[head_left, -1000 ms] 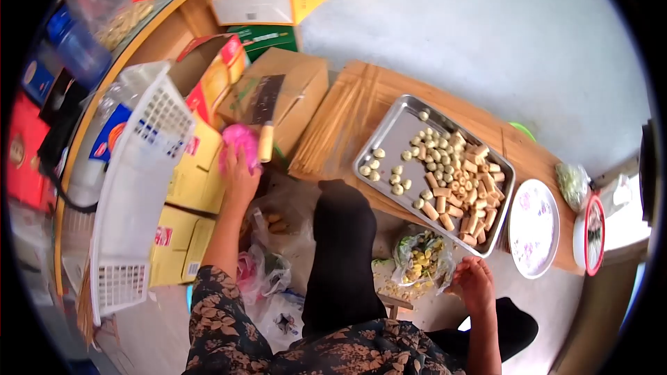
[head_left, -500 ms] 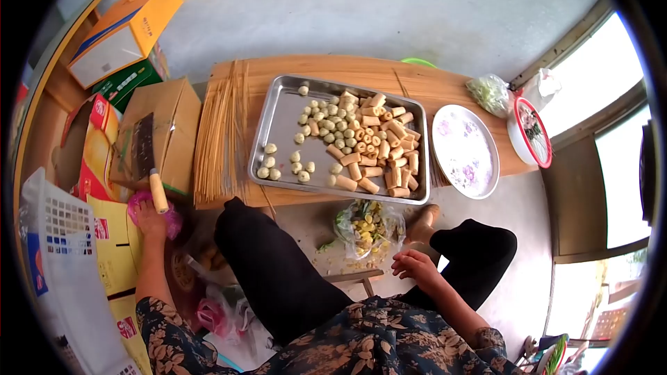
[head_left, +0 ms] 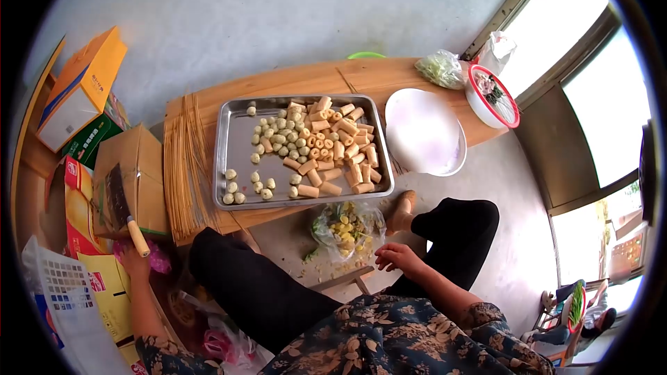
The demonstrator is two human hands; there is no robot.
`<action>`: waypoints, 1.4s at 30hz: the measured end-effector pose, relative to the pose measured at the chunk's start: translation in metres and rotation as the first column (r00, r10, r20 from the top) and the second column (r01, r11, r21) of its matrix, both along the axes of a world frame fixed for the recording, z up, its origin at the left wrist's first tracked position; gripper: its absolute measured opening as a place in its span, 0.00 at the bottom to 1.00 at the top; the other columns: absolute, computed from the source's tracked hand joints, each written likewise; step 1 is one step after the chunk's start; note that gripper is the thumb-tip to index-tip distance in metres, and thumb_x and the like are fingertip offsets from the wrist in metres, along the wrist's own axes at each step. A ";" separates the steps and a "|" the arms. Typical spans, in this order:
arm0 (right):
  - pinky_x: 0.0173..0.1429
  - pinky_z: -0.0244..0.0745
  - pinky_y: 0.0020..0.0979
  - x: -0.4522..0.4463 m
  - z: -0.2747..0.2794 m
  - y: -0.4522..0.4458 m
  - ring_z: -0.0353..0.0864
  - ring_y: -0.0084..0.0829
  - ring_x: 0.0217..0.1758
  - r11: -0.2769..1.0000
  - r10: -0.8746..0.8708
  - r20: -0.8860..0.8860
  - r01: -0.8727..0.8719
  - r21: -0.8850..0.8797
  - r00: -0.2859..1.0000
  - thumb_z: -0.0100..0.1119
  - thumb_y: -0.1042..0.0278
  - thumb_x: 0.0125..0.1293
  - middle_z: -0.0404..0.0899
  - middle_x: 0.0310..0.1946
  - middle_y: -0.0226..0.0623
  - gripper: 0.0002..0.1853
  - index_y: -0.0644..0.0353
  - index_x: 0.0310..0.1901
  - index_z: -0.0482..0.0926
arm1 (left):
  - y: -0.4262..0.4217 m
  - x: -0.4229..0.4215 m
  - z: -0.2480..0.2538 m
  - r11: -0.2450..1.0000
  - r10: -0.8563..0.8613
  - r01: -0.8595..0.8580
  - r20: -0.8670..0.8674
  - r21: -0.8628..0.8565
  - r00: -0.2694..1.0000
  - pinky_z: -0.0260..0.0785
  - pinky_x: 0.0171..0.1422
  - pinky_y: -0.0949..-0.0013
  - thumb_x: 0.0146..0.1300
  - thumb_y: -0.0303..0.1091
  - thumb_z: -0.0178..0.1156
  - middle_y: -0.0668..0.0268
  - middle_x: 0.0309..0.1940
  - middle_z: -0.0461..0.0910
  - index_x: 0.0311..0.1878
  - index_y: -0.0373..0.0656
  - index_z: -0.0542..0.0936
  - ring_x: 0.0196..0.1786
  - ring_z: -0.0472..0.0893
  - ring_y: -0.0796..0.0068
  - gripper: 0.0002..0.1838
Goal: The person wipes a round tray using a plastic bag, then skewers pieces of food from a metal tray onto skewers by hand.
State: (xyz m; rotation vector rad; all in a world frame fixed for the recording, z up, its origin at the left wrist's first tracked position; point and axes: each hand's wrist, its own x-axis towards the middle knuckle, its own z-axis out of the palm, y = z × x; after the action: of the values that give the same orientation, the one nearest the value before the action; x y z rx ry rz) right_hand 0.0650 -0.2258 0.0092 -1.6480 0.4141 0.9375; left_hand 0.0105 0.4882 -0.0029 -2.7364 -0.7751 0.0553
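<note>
My left hand (head_left: 133, 264) is low on the left, at a pink plastic bag (head_left: 160, 257) beside the cardboard box. Its fingers are largely hidden behind the handle of a cleaver (head_left: 124, 210), whose dark blade leans against the box. Over my lap, my right hand (head_left: 399, 258) hangs with loosely bent fingers, nothing in it. A metal tray (head_left: 229, 140) on the wooden table holds pale green balls (head_left: 278, 137) on its left and tan tube-shaped pieces (head_left: 351, 146) on its right. Thin wooden skewers (head_left: 186, 173) lie left of the tray.
Right of the tray are a white oval plate (head_left: 424, 128), a bag of greens (head_left: 442, 69) and a red-rimmed bowl (head_left: 492, 101). Below the table sits a plastic bag of yellow-green scraps (head_left: 347, 230). A cardboard box (head_left: 142, 180) and white basket (head_left: 66, 298) stand left. Another person (head_left: 599, 316) is far right.
The view has turned, so the table and tray sit further left and lower. My left hand stays by the pink bag; my right hand remains over my lap, empty.
</note>
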 end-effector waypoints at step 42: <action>0.30 0.73 0.29 0.131 -0.047 -0.040 0.81 0.31 0.28 0.907 -0.311 0.133 0.252 0.338 0.941 0.46 0.55 0.69 0.82 0.38 0.43 0.18 0.62 0.48 0.71 | -0.409 0.131 0.069 0.601 -0.616 0.622 0.205 -0.502 0.761 0.59 0.65 0.58 0.53 0.35 0.64 0.53 0.60 0.68 0.59 0.39 0.71 0.62 0.67 0.52 0.29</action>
State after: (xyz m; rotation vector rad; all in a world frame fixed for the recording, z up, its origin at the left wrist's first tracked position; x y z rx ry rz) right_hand 0.1963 -0.2657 -0.0380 -1.3229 0.3441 0.5917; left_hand 0.1419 0.0789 0.0660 -3.3881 0.3186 0.1278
